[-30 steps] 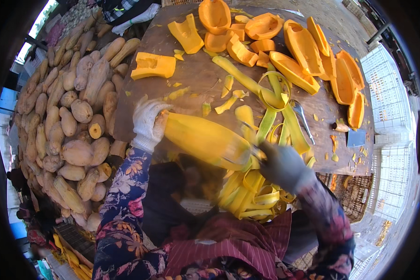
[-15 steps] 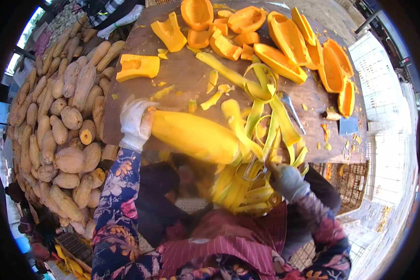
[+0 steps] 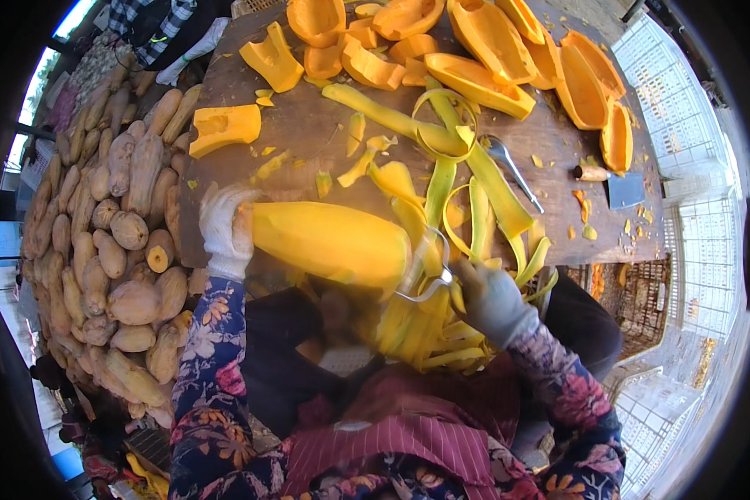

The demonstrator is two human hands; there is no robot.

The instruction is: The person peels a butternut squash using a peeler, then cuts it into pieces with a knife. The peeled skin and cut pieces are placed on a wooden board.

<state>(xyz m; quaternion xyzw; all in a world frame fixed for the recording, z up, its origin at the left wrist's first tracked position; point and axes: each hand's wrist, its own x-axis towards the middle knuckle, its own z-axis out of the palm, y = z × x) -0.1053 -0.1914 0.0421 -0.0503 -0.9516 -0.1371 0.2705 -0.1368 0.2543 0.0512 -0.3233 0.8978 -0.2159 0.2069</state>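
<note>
My left hand, in a white knitted glove, is closed round the left end of a long yellow peeled squash near the table edge. My right hand, in a grey glove, is closed on a metal Y-shaped peeler at the squash's right end. Long green and yellow peel ribbons lie across the table, and more hang in a heap below the edge.
The wooden table carries several hollowed orange squash pieces, a steel scoop and a wooden-handled cleaver. A pile of unpeeled squash fills the left. White crates line the right. Another person is at upper left.
The peeler in my right hand has moved along the squash's right end and now sits slightly left of before. My left hand still grips the squash. The view has shifted, moving the scene's upper part leftward.
</note>
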